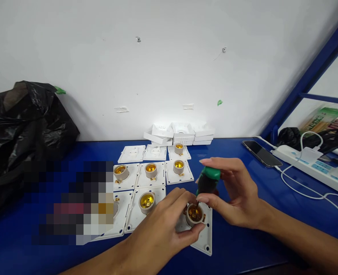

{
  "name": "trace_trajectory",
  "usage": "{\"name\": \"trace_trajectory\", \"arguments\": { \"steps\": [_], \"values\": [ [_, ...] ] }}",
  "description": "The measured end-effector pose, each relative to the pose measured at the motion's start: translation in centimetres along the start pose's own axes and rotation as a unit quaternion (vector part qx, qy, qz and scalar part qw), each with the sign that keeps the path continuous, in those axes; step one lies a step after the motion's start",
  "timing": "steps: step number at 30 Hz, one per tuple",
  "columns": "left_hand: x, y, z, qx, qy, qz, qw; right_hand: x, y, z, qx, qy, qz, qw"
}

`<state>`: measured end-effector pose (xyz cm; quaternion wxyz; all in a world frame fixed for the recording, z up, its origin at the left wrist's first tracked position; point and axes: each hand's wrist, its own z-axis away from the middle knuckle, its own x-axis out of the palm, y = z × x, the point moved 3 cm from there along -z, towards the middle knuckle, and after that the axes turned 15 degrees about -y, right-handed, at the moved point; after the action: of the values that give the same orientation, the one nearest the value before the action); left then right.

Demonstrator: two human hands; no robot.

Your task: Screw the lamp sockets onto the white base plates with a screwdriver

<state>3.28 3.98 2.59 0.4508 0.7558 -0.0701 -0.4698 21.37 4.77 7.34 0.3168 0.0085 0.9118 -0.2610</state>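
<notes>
My right hand (pixel 238 191) grips a screwdriver (pixel 207 181) with a green and black handle, held upright. Its shaft points down into a lamp socket (pixel 195 214) with a pale round rim. Around that socket's sides close the thumb and fingers of my left hand (pixel 163 221). Under it lies a white square plate (pixel 206 238), partly covered by my left hand. Left of my hands, several more white plates bear sockets with brass-coloured insides, such as the lamp socket (pixel 147 202) closest to my left wrist. Whether the screwdriver's tip sits in a screw is hidden.
Two bare white plates (pixel 131 154) lie behind, before stacked white boxes (pixel 183 131) at the wall. A black plastic bag (pixel 28 118) stands at left. On the right are a phone (pixel 261 153), a power strip (pixel 315 168) and white cables. A blurred patch hides part of the left.
</notes>
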Motion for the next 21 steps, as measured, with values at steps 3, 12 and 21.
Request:
{"name": "trace_trajectory", "arguments": {
  "steps": [3, 12, 21],
  "values": [
    [0.00, 0.00, -0.08, -0.002, -0.004, 0.004, 1.000, 0.11, -0.08, -0.03, -0.013, 0.017, 0.014, 1.000],
    [-0.02, 0.06, -0.13, 0.003, 0.008, -0.001, 1.000, -0.16, -0.03, -0.46, -0.046, -0.035, 0.007, 0.998],
    [0.05, -0.11, 0.00, -0.002, -0.005, 0.008, 1.000, -0.08, 0.47, 0.35, -0.041, 0.073, 0.083, 0.993]
  ]
}}
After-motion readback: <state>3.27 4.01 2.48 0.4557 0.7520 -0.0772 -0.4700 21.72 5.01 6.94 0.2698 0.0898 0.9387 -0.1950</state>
